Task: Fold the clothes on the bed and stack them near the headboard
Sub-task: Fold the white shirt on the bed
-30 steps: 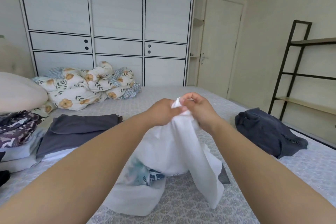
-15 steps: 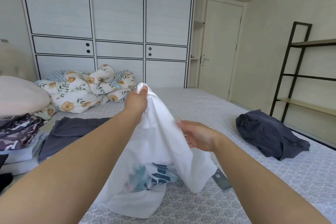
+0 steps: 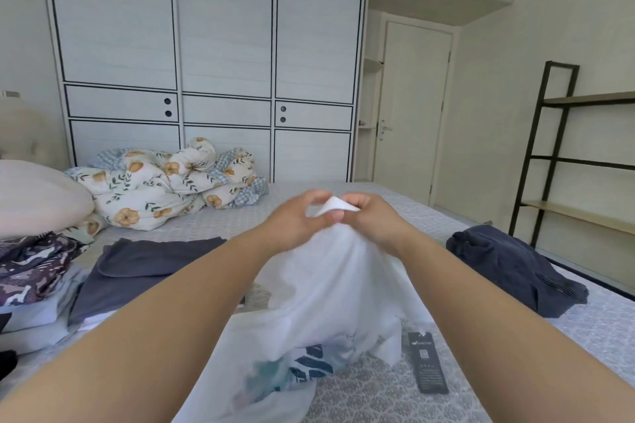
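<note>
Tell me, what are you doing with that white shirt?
A person is folding laundry on the bed. Both hands, left and right, pinch one edge of the white shirt and hold it up, while its printed lower part drapes onto the bed. It isn't folded yet. A grey garment lies flat to the left, beside a stack of folded clothes near the pillow. A crumpled navy garment waits on the right.

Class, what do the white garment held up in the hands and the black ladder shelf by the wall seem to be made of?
White garment: thin, soft, matte woven or knit fabric, probably cotton; it drapes and lets its print show through. Black ladder shelf: slim dark matte frame, likely painted metal, with pale wood-look boards.
</note>
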